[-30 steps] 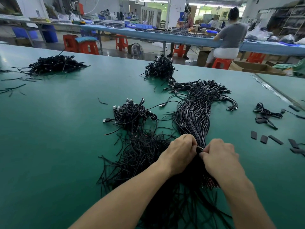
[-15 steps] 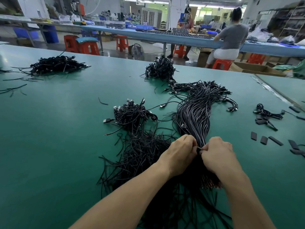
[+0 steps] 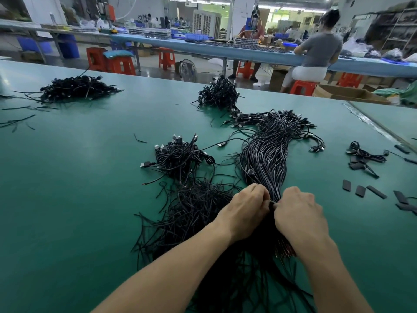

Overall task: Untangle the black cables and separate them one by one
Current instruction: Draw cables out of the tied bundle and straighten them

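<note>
Green matting covers a wide work table [image 3: 79, 177] in a busy workshop. Toward its near side lies a long bundle of black cables [image 3: 266, 154], plug ends fanned out at the far end and the near end running under the forearms. At the bundle's narrow waist the left hand [image 3: 246, 208] and right hand [image 3: 297, 211], fingers curled tight, pinch a thin pale strand [image 3: 272, 201] stretched short between them. A loose tangle [image 3: 196, 206] sprawls just left of the hands, with a knot of plugged leads [image 3: 178, 157] beyond it. Flat black strips [image 3: 360, 190] lie well apart at the right. Behind, a seated person [image 3: 316, 53] works at a blue bench [image 3: 225, 49].
</note>
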`<action>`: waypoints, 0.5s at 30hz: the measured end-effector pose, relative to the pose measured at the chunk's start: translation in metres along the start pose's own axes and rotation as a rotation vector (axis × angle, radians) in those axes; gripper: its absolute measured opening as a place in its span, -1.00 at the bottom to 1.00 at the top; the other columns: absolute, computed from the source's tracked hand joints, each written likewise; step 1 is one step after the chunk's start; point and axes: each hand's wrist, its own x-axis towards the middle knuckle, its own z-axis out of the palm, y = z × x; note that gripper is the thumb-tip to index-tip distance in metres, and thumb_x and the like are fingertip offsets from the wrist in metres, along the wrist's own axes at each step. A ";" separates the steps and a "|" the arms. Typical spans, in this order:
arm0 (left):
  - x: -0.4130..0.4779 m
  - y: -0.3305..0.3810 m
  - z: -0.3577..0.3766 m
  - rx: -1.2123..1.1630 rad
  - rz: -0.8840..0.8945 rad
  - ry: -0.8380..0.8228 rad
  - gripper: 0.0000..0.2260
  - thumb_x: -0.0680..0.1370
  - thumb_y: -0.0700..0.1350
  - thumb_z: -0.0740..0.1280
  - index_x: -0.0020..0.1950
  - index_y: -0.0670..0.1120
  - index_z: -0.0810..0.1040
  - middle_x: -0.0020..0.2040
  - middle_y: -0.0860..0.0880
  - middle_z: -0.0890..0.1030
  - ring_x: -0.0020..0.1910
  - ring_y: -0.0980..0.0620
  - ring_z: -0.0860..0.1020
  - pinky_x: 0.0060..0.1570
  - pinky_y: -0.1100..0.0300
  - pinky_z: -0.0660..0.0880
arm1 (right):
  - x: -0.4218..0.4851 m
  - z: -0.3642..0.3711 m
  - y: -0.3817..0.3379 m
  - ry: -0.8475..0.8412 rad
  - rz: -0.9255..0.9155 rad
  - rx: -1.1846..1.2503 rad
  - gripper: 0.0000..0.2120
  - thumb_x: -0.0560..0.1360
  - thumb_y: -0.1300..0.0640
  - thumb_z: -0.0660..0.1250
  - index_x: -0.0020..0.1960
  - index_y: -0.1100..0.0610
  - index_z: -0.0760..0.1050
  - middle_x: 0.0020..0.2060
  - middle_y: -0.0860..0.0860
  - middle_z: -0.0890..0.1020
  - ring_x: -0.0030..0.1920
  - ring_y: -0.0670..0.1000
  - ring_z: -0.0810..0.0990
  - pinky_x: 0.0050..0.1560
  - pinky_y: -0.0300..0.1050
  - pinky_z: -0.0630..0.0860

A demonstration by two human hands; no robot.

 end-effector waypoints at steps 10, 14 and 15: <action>-0.001 0.002 -0.002 -0.013 -0.040 -0.014 -0.87 0.67 -0.10 0.16 0.06 -0.11 0.46 0.08 -0.06 0.53 0.04 -0.07 0.49 0.08 0.03 0.45 | 0.007 -0.009 0.037 -0.279 -0.187 0.170 -0.67 0.58 0.12 0.28 -0.34 0.14 0.37 -0.43 0.02 0.47 -0.35 0.04 0.44 -0.35 -0.06 0.31; -0.001 0.002 -0.002 -0.025 -0.077 0.003 -0.88 0.67 -0.09 0.16 0.03 -0.09 0.45 0.06 -0.03 0.52 0.01 -0.03 0.49 0.06 0.04 0.47 | -0.011 -0.027 0.072 -0.496 -0.335 0.163 -0.78 0.54 0.09 0.37 -0.29 0.04 0.54 -0.39 -0.15 0.59 -0.36 -0.21 0.48 -0.24 -0.26 0.41; -0.001 0.002 -0.002 -0.030 -0.069 0.001 -0.88 0.68 -0.09 0.16 0.03 -0.09 0.45 0.05 -0.03 0.52 0.00 -0.03 0.48 0.06 0.04 0.48 | -0.014 -0.030 0.080 -0.500 -0.323 0.130 -0.79 0.53 0.07 0.39 -0.28 0.03 0.55 -0.36 -0.17 0.61 -0.35 -0.24 0.49 -0.23 -0.27 0.42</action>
